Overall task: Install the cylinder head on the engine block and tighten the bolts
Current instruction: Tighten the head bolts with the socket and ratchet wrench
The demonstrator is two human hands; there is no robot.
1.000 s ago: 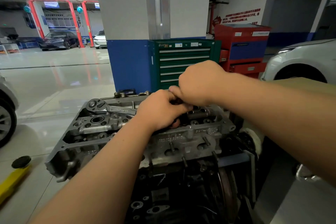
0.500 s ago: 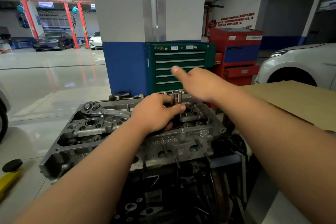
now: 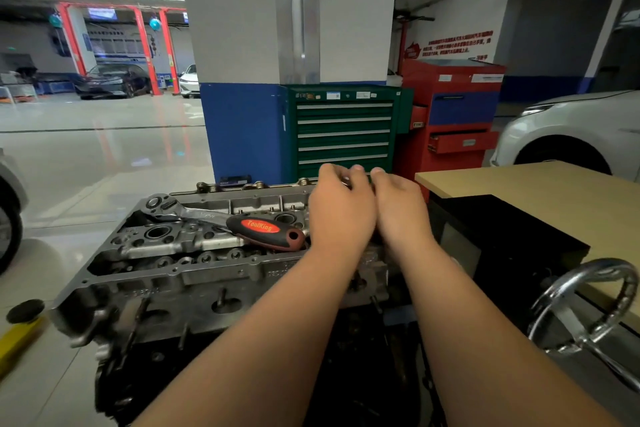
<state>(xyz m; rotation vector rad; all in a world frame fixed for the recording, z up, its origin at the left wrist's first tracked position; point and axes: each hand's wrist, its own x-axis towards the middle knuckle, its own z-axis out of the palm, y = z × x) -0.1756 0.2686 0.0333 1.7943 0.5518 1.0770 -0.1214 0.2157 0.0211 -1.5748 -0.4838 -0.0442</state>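
Note:
The grey aluminium cylinder head sits on the dark engine block. A ratchet wrench with a red and black handle lies loose across the top of the head. Both of my hands are pressed side by side over the far right end of the head. My left hand curls around a small metal socket, of which only a glint shows between the fingers. My right hand curls in beside it, fingertips at the same socket. The bolt beneath is hidden by the hands.
A green drawer cabinet and a red tool cabinet stand behind the engine against a blue and white pillar. A wood-topped bench and a chrome handwheel are on the right, with a white car beyond. A yellow block lies on the floor at left.
My left hand moved with the socket from the middle of the head to its far right end. My right hand came down from open above and closed in beside it. The view shifted right.

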